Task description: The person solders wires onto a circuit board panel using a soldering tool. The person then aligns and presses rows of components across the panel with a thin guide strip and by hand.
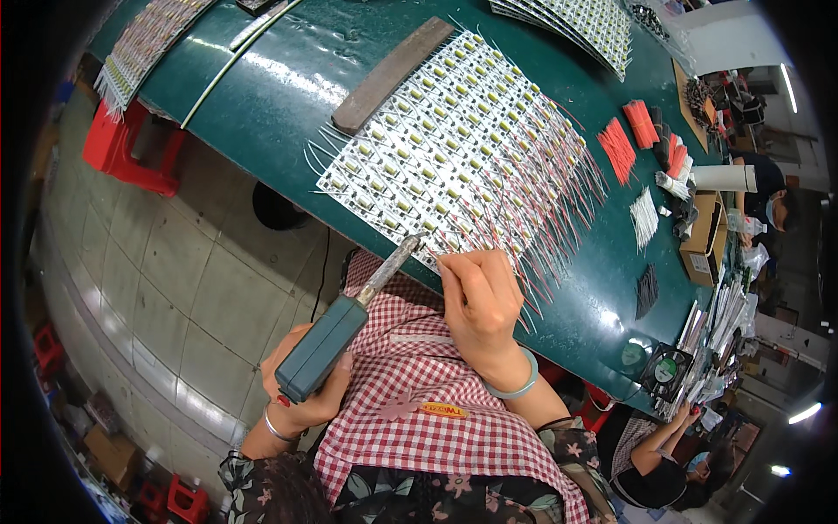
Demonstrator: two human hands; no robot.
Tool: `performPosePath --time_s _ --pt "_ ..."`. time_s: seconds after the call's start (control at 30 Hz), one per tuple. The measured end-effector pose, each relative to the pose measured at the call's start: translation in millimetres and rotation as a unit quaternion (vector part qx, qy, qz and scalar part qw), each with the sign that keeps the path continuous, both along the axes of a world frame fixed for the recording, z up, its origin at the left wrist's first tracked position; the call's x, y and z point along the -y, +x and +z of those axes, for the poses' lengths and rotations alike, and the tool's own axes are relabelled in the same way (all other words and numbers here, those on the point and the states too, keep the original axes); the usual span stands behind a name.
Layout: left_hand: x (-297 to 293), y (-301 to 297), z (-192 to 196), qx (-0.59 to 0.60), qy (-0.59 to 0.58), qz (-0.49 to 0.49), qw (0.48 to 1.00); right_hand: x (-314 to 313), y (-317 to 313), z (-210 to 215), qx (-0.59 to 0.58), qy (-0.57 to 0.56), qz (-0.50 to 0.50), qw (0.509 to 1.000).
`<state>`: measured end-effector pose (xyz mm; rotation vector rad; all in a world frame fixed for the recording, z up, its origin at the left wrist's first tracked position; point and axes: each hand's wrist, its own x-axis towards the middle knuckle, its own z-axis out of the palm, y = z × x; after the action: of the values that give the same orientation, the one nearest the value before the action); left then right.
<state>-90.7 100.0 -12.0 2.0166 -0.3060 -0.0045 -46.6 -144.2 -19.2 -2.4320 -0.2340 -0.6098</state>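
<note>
My left hand (305, 375) is wrapped round the dark green handle of a soldering iron (323, 345). The iron slants up and right, its metal tip at the near edge of a panel of small white circuit boards (419, 148). Rows of yellow-green components cover this panel, with thin white wires on its left part and red and white wires on its right. Just right of the tip, my right hand (484, 306) is closed in a pinch on what looks like a thin wire at the panel's near edge. The pinched end is mostly hidden by the fingers.
A dark flat bar (393, 74) lies along the panel's far left side. Bundles of red tubes (618, 150), white wires (644, 218) and black wires (647, 291) lie rightward on the green table (576, 323). A small fan (668, 371) and cardboard box (705, 244) stand beyond; co-workers sit at right.
</note>
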Motion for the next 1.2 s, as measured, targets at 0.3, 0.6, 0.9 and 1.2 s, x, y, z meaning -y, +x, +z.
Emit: performPosePath --time_s 0.3,0.6,0.9,1.2 --pt "-0.8 1.0 5.9 0.015 0.026 -0.014 0.999 -5.6 -1.1 -14.8 -0.012 -0.001 0.011 1.0" --pt "0.6 1.5 5.5 -0.023 -0.007 -0.009 1.0 -7.6 -1.8 -16.7 -0.009 -0.016 0.015 1.0" --pt "-0.7 0.6 -0.8 0.015 0.014 -0.021 1.0 -8.3 -1.6 -18.4 0.003 -0.024 0.012 1.0" --pt "-5.1 -7.6 -5.6 0.023 0.001 0.002 1.0 -9.2 -0.8 -16.0 -0.005 -0.027 -0.001 1.0"
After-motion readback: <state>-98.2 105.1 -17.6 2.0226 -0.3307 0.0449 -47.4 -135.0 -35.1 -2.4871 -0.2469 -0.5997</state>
